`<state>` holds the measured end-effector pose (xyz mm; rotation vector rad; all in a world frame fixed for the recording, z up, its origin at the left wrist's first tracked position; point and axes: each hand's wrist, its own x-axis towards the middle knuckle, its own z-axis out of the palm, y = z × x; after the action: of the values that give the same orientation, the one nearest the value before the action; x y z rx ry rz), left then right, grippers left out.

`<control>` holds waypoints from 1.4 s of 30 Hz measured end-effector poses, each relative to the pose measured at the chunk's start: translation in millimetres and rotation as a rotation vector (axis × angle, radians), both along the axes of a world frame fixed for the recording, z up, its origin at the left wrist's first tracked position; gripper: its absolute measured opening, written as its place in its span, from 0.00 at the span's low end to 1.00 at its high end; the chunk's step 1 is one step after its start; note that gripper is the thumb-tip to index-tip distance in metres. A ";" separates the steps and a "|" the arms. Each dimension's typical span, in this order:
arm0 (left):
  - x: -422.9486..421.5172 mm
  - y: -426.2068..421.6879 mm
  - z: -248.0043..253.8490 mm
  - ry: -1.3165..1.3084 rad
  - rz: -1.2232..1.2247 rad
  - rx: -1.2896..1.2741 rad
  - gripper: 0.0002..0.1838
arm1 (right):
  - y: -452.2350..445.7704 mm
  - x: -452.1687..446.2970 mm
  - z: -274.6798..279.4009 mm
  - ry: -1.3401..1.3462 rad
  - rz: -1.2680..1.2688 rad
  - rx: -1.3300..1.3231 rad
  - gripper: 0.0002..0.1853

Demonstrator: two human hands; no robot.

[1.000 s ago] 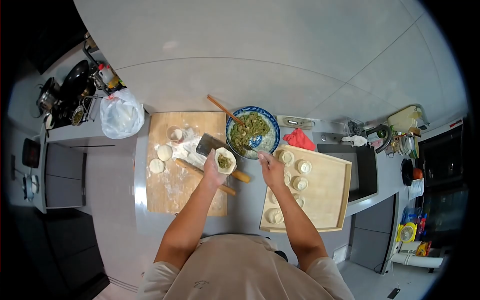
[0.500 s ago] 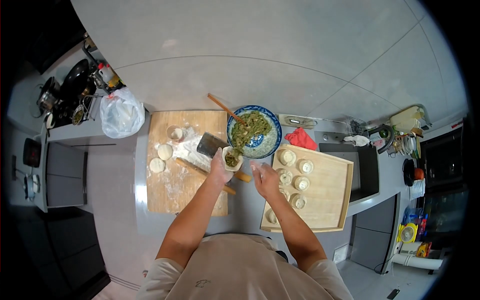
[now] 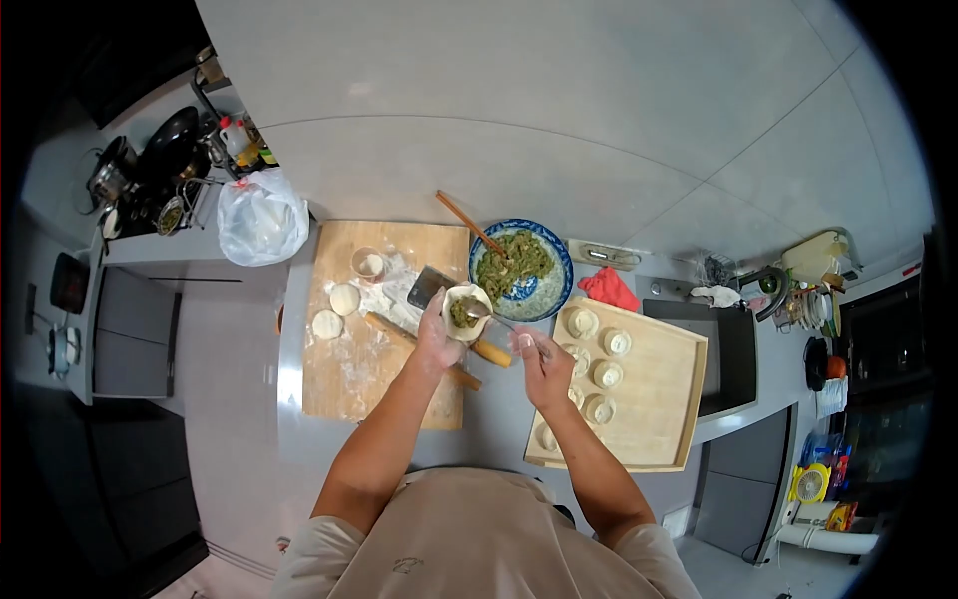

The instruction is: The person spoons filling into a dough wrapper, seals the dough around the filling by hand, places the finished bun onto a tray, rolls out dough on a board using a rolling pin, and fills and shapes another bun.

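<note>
My left hand [image 3: 436,337] cups a round dough wrapper [image 3: 451,327] with green filling [image 3: 461,313] in its middle. A metal spoon [image 3: 478,309] is in my right hand [image 3: 544,369], its bowl end against that filling. Just beyond both hands stands a blue-and-white bowl [image 3: 570,275] of green filling, a wooden stick leaning out of it. Under and beside my left hand lie a dough scraper [image 3: 426,287] and a rolling pin [image 3: 492,352]. To the right of my right hand, several pleated buns [image 3: 608,374] sit on a wooden tray [image 3: 654,399].
Left of the hands is a floured wooden board [image 3: 339,389] with flattened dough rounds [image 3: 327,324] and a small round container [image 3: 364,264]. A white plastic bag [image 3: 262,220] stands at the counter's left. A red cloth [image 3: 609,289] lies behind the tray, near the sink [image 3: 723,369].
The spoon has come from the bowl side to the wrapper, pressing on the filling there. My right hand has turned slightly, and the whole view has shifted a little.
</note>
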<state>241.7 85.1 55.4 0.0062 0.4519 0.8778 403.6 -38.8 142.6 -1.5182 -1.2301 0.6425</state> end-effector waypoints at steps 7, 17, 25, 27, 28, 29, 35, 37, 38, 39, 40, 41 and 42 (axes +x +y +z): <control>6.2 -3.6 10.3 -0.022 -0.036 0.023 0.25 | -0.3 4.6 -0.3 0.253 -0.068 -0.057 0.14; 8.6 -3.8 -7.5 0.071 0.015 -0.024 0.24 | 5.8 22.7 -2.6 -0.297 0.044 -0.054 0.12; 1.6 0.5 -43.6 0.176 0.029 -0.146 0.23 | 23.5 37.7 -49.0 -0.094 -0.103 -0.162 0.14; 6.2 0.5 -47.9 0.188 0.012 -0.155 0.22 | 28.7 38.9 -57.1 -0.247 -0.080 -0.164 0.14; 8.9 0.7 -49.8 0.191 0.010 -0.159 0.22 | 30.0 38.9 -56.7 -0.245 -0.080 -0.169 0.14; 12.1 1.4 -51.4 0.200 0.006 -0.184 0.22 | 31.9 38.9 -56.0 -0.301 -0.074 -0.168 0.12; 27.0 4.6 -57.9 0.211 -0.024 -0.177 0.22 | 37.1 37.6 -69.1 -0.368 -0.005 -0.092 0.12; 30.2 4.4 -65.8 0.182 -0.026 -0.121 0.23 | 29.9 33.7 -64.4 -0.406 0.020 -0.071 0.13; 31.8 4.0 -69.7 0.178 -0.025 -0.094 0.24 | 22.5 32.0 -61.1 -0.454 0.069 -0.089 0.12; 33.2 3.6 -65.6 0.174 -0.023 -0.068 0.25 | 16.2 30.1 -56.8 -0.502 0.119 -0.108 0.13; 34.1 3.6 -61.0 0.172 -0.021 -0.068 0.25 | 12.5 27.1 -53.1 -0.504 0.121 -0.108 0.13; 34.0 3.6 -56.2 0.215 -0.006 -0.118 0.25 | 9.5 22.7 -49.9 -0.578 0.173 0.042 0.16; 33.2 2.5 -54.5 0.258 0.009 -0.167 0.25 | 5.8 19.7 -47.9 -0.649 0.226 0.195 0.19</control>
<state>274.9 87.6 0.9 -0.0365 0.7664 0.8496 423.2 -33.0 94.7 -1.4793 -1.9132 0.1503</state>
